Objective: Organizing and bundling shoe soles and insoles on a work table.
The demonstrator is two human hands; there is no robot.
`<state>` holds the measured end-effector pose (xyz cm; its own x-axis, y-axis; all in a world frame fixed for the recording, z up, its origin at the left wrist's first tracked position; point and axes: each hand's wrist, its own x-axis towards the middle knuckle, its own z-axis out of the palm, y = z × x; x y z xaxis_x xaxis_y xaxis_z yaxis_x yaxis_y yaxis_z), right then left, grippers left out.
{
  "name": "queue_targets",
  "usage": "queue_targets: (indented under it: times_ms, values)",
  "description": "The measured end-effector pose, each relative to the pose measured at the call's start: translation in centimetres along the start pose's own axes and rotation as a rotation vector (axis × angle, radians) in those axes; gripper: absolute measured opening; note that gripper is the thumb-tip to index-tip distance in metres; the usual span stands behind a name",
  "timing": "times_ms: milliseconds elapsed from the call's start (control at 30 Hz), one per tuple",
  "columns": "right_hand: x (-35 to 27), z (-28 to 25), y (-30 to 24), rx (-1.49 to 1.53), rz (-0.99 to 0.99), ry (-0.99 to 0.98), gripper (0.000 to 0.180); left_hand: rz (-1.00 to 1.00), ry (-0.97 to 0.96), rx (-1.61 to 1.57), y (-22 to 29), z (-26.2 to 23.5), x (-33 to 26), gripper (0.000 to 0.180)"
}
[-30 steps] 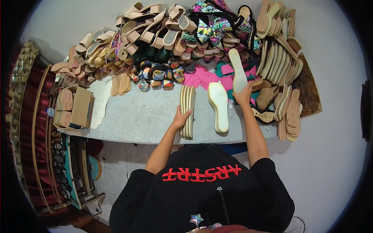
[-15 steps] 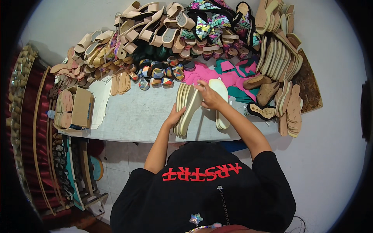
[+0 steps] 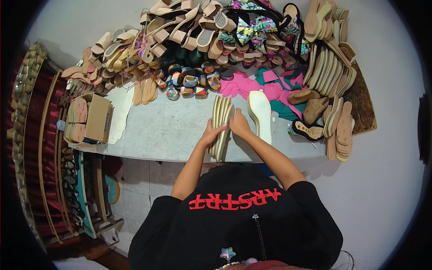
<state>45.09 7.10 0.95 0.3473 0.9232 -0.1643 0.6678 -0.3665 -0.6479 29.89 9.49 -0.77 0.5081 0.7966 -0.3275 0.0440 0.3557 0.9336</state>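
Several cream shoe soles (image 3: 221, 107) stand on edge in a row, side by side, on the grey table. My left hand (image 3: 211, 133) wraps round the row from the left, its thumb lying across the top edges. Against the row's right side, my right hand (image 3: 240, 123) is closed with curled fingers at the outermost sole; part of its fingers is hidden. Just right of that hand, more cream soles (image 3: 260, 112) lie flat in a small pile, with a pale broad face on top.
Heaped sandals (image 3: 189, 31) and patterned heels (image 3: 190, 81) line the back. Pink fabric pieces (image 3: 238, 85) lie behind the soles. Wooden shoe lasts (image 3: 313, 108) and stacked soles (image 3: 330, 72) are at right. A cardboard box (image 3: 98, 118) of insoles stands near the left edge.
My right hand has come down from the upper end of the outermost sole to the row's side. That sole now sits closer to the others. The flat pile is more exposed.
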Motion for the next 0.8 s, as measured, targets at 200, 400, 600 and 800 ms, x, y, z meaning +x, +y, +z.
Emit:
queue_targets:
  times_ms: [200, 400, 600, 800]
  values:
    - [-3.7, -2.1, -1.1, 0.732, 0.33, -0.418, 0.063, 0.001, 0.009, 0.022, -0.1, 0.3, -0.3, 0.065]
    - [-3.0, -1.6, 0.4, 0.884, 0.345, -0.448, 0.068, 0.04, -0.005, -0.023, -0.4, 1.0, 0.2, 0.062]
    - [-2.8, -3.2, 0.2, 0.864, 0.342, -0.355, 0.065, 0.065, 0.075, 0.112, -0.6, 1.7, 0.7, 0.06]
    - [-1.6, -3.2, 0.9, 0.698, 0.273, -0.263, 0.067, 0.061, 0.046, 0.096, -1.4, 1.0, 1.7, 0.054]
